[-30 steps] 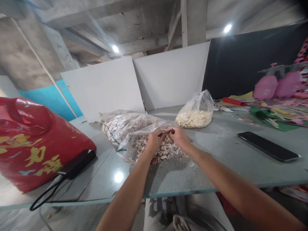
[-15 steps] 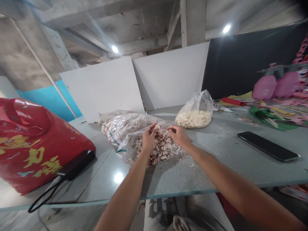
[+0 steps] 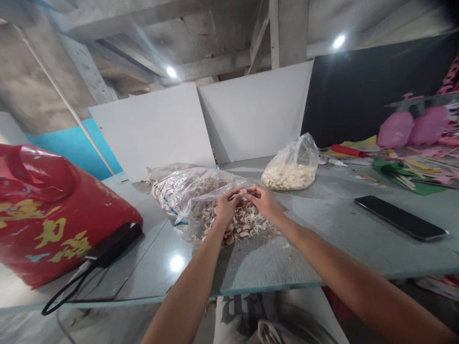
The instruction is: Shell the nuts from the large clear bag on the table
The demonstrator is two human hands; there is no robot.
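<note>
A small pale piece, perhaps a garlic clove, is pinched between the fingertips of my left hand and my right hand, which meet in front of me. Beneath them lies a heap of pale and brown peels and pieces, spilling from the mouth of a large clear plastic bag that lies on its side. Behind my right hand stands a clear bag of pale peeled pieces. The fingers of both hands are closed on the piece.
A red bag with yellow characters stands at the left, a black device with a cable against it. On the right lie a black phone, green paper and pink containers. White boards stand behind the grey table.
My left hand has moved slightly right and down, and my right hand a little left. Their fingertips, apart before, now meet at the small pale piece, which only my left hand held.
</note>
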